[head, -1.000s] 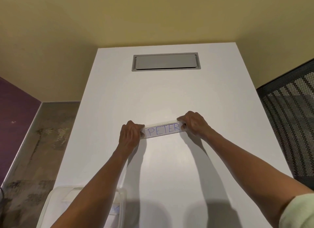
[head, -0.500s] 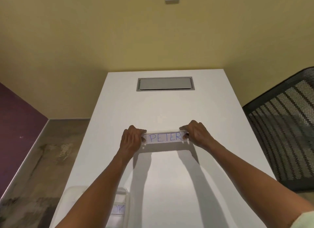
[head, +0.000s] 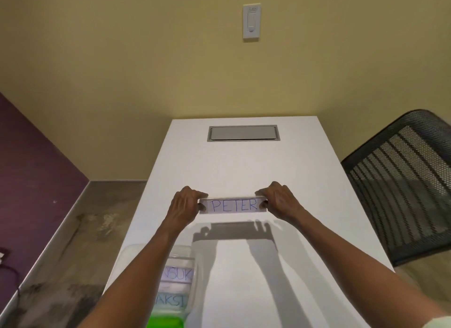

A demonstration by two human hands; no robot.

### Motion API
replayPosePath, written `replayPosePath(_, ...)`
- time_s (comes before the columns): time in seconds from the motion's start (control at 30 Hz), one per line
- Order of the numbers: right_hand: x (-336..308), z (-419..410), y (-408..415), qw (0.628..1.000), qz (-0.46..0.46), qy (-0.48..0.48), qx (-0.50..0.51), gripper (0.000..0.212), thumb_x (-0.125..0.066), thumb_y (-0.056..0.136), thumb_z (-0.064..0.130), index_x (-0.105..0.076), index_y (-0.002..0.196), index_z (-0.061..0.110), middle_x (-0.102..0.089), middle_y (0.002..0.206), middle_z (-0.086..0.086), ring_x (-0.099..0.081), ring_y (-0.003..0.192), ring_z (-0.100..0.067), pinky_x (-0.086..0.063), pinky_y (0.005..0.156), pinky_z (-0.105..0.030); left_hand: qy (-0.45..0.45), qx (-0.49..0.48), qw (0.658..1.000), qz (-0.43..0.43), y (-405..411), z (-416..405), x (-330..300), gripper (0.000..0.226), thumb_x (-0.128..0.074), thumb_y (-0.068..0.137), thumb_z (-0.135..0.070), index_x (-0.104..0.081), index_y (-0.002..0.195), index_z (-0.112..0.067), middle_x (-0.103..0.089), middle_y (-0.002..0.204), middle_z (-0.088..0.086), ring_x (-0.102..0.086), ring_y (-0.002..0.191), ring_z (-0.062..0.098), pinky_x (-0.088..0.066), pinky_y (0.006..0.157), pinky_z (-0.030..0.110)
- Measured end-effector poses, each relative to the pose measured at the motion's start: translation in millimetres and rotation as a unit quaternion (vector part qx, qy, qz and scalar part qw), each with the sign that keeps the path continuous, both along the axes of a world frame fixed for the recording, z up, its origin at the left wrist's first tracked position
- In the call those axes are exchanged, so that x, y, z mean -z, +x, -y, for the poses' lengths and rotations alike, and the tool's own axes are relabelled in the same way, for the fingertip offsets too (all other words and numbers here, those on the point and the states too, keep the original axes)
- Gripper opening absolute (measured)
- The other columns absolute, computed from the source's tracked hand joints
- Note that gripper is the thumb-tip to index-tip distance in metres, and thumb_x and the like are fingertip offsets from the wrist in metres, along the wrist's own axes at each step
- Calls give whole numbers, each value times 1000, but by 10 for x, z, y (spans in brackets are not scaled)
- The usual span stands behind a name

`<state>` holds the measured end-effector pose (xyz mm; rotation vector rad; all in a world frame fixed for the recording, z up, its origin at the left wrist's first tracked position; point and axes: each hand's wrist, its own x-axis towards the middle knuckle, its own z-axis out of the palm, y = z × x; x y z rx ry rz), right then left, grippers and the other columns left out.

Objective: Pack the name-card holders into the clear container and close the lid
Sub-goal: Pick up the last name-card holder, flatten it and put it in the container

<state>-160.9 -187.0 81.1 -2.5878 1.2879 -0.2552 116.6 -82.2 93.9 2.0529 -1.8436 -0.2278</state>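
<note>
Yellow wall ahead, with a white switch plate (head: 251,21) high on it, and below it my white desk (head: 244,166) runs away from me toward a grey cable hatch (head: 243,133). Purple wall and bare floor lie to my left; a black mesh chair (head: 405,181) stands at the desk's right edge.

From the head view, my left hand (head: 186,204) and right hand (head: 279,200) each pinch one end of the name-card holder (head: 233,205), the one lettered PETER. Both grips are curled tight round its short ends, thumbs on the near face. Its shadow falls apart from it on the desk, so I judge it lifted clear, level and facing me.

Nearer me, at the desk's left edge and partly under my left forearm, sits the clear container (head: 192,266). Two lettered cards already show inside it, with something green at its near end. I see no lid in this view.

I take this as the carrying step for this holder. Next I must bring it back toward me and leftward, tilt it to lie with the others, and let go once it settles.
</note>
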Motion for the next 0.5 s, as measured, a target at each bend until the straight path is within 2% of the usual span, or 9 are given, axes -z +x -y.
replayPosePath(0.07,-57,-173,40,1000,11,0,-5,8,-58,79,13,-62,83,19,-49,65,-1,-35,76,-27,-25,63,-31,33,-14,999,10,48,-139,-58,36,-72,82,-16,-68,118,-17,-63,102,18,-60,99,34,-47,80,36)
replayPosePath(0.13,-104,-355,82,1000,25,4,-12,16,-59,77,12,-51,74,26,-38,57,8,-33,74,-28,-24,62,-30,54,-24,998,15,103,-282,-104,37,-69,85,-21,-66,121,-21,-62,106,17,-58,102,33,-47,83,36)
replayPosePath(0.17,-112,-436,101,1000,27,5,-14,17,-59,78,13,-54,77,28,-44,59,7,-37,75,-30,-24,62,-30,56,-27,998,13,128,-355,-121,36,-69,85,-20,-66,121,-21,-62,106,17,-58,103,33,-47,83,36)
replayPosePath(0.2,-105,-513,118,999,26,-5,-20,13,-60,80,13,-61,85,25,-56,67,1,-44,79,-32,-25,64,-30,54,-29,998,6,152,-432,-138,35,-69,85,-17,-66,120,-20,-63,106,17,-58,103,33,-47,83,36)
replayPosePath(0.27,-91,-653,166,999,24,-18,-26,22,-61,83,14,-67,104,15,-67,88,-9,-51,89,-32,-26,66,-30,50,-33,998,-4,201,-577,-166,35,-70,82,-12,-69,117,-18,-65,106,17,-59,103,32,-47,82,36)
replayPosePath(0.4,-102,-913,272,999,32,-23,-29,20,-61,82,16,-67,102,15,-67,85,-7,-52,90,-33,-28,64,-31,62,-48,997,-12,321,-823,-200,36,-73,79,-11,-70,113,-21,-68,107,15,-61,105,30,-49,85,35)
replayPosePath(0.5,-98,-1093,344,999,40,-15,-28,25,-62,82,15,-67,106,14,-67,90,-9,-52,91,-33,-33,66,-33,83,-50,995,-7,426,-992,-190,36,-74,78,-12,-70,113,-23,-70,110,12,-61,106,27,-50,87,35)
